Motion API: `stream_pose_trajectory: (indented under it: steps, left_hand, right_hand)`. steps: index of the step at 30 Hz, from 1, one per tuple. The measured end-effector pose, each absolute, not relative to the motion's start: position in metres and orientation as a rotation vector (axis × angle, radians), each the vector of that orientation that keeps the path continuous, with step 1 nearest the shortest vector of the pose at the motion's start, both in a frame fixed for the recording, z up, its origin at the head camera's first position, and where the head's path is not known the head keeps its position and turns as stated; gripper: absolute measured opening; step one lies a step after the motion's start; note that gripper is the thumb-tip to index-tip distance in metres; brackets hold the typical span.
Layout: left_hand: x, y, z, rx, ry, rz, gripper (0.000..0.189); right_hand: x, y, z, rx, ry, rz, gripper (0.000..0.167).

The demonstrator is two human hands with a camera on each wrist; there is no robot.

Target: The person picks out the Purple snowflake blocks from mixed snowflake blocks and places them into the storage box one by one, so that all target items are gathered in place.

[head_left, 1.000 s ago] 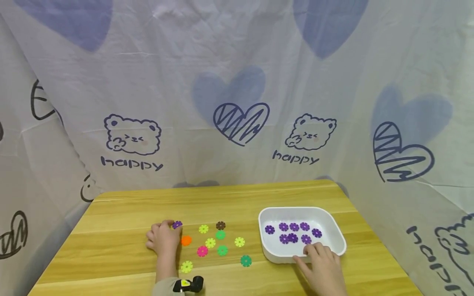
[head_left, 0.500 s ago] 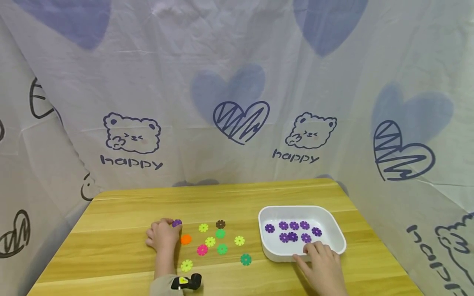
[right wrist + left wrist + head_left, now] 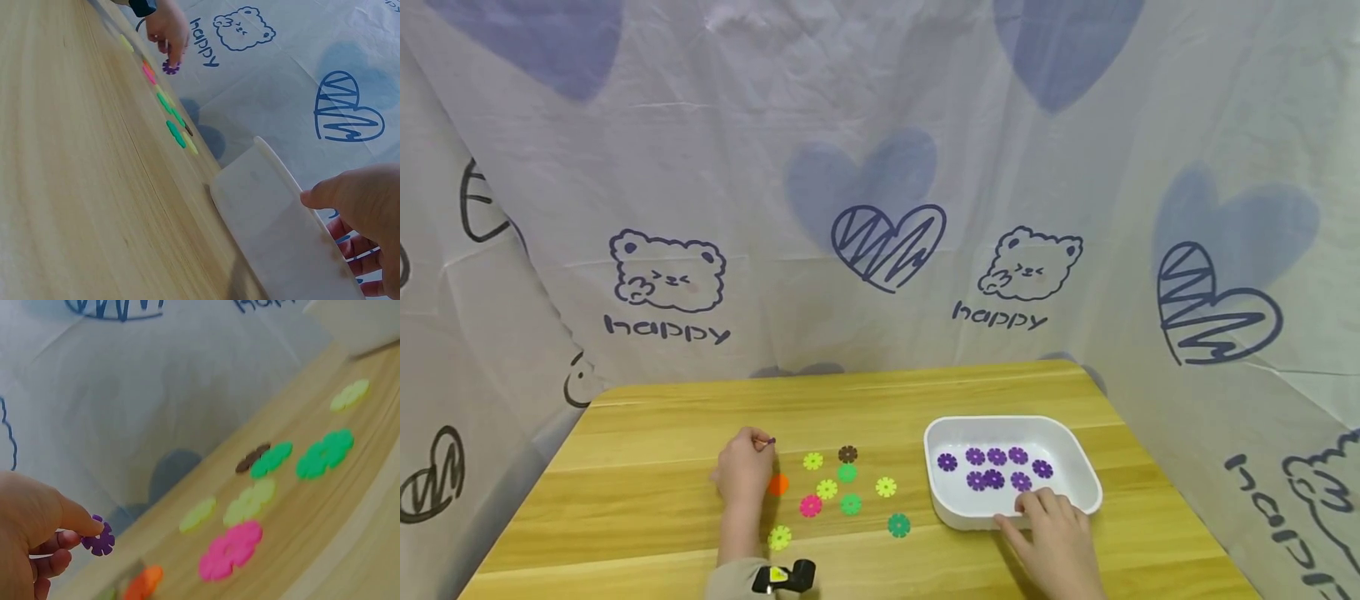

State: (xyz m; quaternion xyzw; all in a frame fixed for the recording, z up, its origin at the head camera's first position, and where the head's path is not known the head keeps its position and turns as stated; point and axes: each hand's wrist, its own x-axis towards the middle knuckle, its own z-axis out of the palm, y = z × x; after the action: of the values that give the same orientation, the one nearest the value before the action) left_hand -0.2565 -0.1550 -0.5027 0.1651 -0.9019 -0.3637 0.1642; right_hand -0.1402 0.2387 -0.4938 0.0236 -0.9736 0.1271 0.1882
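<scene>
My left hand [image 3: 745,471] pinches a purple snowflake disc [image 3: 104,545] between thumb and fingers, raised off the table. In the head view that disc is seen nearly edge-on beside the fingertips. An orange disc [image 3: 781,484] lies just right of the left hand, partly covered by it. My right hand [image 3: 1054,542] grips the near wall of a white plastic tub [image 3: 951,518], the thumb outside and the other fingers over the rim. Several purple snowflake discs [image 3: 1018,456] lie flat in the tub, two of them overlapping.
Several loose discs are spread on the wooden table [image 3: 647,500] between the hands: yellow [image 3: 781,538], pink [image 3: 811,506], green [image 3: 851,505], dark green [image 3: 898,526] and brown [image 3: 847,454]. A printed cloth [image 3: 775,317] hangs behind the table and at both sides.
My left hand has lifted the purple disc off the table, moving slightly up and right and turning the disc edge-on. The right hand and the tub stay in place.
</scene>
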Motion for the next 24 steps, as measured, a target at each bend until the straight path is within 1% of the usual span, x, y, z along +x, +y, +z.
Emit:
stream_pose_trajectory:
  steps: [14,24]
  left_hand:
    - [-0.248,-0.102,-0.458,0.191,-2.45,-1.013,0.008]
    - [-0.236,-0.052,-0.445,-0.065,-2.415,-0.959,0.014]
  right_hand:
    - [-0.14,0.239,-0.493,0.071,-2.732,0.36,0.028]
    - [-0.139,0.237,-0.492,0.07,-2.729,0.358,0.028]
